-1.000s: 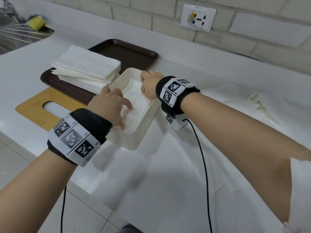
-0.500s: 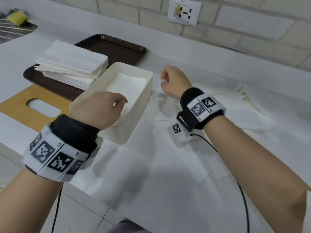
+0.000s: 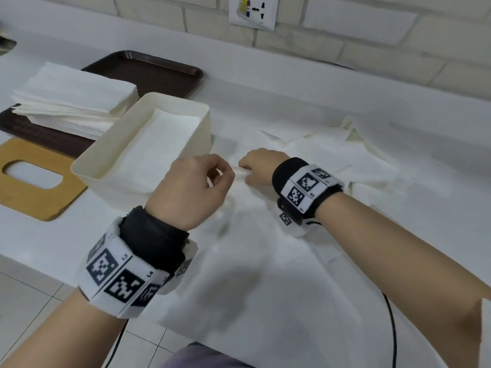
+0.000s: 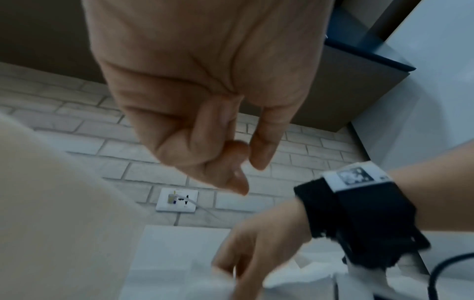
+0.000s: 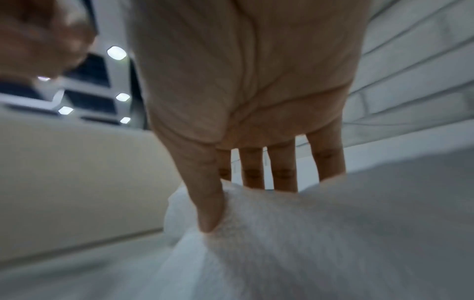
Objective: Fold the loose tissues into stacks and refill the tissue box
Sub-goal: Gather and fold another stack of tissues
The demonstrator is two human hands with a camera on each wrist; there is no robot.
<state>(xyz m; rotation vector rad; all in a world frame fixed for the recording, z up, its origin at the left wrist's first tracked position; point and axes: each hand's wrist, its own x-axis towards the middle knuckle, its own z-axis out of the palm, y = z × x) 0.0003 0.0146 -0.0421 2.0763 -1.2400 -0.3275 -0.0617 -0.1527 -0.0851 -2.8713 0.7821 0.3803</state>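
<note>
Right hand pinches a loose white tissue sheet beside the cream plastic tissue box; left hand hovers, fingers curled, holding nothing.

Both forearms are bare. Each wrist wears a black fabric cuff wrapped by a white band printed with square black-and-white coded markers; small labels such as "L3" and "L4" sit beside those on the left band. The right wrist's cuff and marker band look the same, with a black buckle-like piece and a small white tagged block under the wrist. A thin black cable hangs from the right wrist unit, another from the left. A white short sleeve edge shows at the right upper arm.
</note>
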